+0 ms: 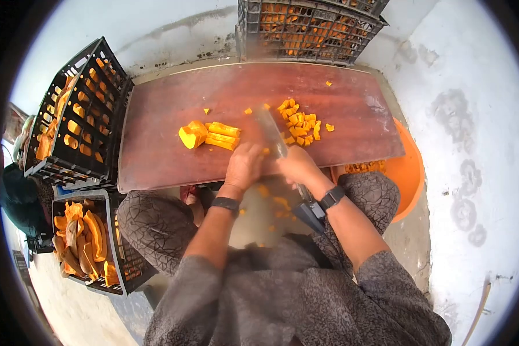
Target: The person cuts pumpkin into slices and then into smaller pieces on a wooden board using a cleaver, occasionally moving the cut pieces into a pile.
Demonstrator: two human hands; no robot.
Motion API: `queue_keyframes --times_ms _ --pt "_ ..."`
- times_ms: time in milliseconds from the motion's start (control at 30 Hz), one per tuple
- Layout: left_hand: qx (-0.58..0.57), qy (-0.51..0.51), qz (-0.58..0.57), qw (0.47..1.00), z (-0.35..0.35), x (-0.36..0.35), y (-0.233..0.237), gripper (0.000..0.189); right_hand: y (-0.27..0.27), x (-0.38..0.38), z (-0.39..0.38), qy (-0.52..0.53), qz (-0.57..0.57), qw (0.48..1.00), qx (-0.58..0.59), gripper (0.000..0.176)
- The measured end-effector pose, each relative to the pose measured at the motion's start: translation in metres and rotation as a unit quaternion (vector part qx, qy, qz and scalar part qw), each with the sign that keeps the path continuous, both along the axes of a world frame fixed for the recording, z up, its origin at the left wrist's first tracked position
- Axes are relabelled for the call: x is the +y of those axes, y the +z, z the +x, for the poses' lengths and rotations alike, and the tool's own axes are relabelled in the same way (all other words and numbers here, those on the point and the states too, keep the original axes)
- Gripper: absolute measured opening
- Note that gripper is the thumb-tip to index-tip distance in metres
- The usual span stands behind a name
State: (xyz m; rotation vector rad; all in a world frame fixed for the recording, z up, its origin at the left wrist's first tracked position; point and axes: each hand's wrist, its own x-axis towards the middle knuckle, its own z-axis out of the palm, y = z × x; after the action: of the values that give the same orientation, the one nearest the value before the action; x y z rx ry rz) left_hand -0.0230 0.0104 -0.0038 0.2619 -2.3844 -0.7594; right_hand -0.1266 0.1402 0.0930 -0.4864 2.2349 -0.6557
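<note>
My right hand (299,165) is wrapped round the handle of a knife, whose broad blade (271,130) is blurred and slants up and left over the board. Close beside it, my left hand (246,164) has its fingers curled at the near end of peeled pumpkin strips (222,135). A bit of orange shows by those fingers, but what they grip is hidden. Left of the strips lies a thick pumpkin chunk (192,134) with a cut face. Diced pumpkin (301,124) is heaped to the right of the blade on the reddish cutting board (167,109).
A black crate (78,115) of pumpkin pieces stands left of the board, with a lower crate (124,248) of pumpkin pieces nearer me. Stacked crates (311,32) rise behind. An orange basin (409,173) holding diced pumpkin sits under the board's right edge. Blurred orange bits lie below.
</note>
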Motion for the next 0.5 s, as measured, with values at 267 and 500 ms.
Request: queue_keyframes --times_ms 267,500 --pt "-0.004 0.010 0.018 1.000 0.003 0.003 0.003 0.021 0.013 0.020 0.011 0.017 -0.005 1.000 -0.010 0.031" --pt "0.006 0.006 0.020 1.000 0.000 0.000 -0.003 0.018 0.017 0.023 0.015 0.061 0.014 0.996 0.067 0.034"
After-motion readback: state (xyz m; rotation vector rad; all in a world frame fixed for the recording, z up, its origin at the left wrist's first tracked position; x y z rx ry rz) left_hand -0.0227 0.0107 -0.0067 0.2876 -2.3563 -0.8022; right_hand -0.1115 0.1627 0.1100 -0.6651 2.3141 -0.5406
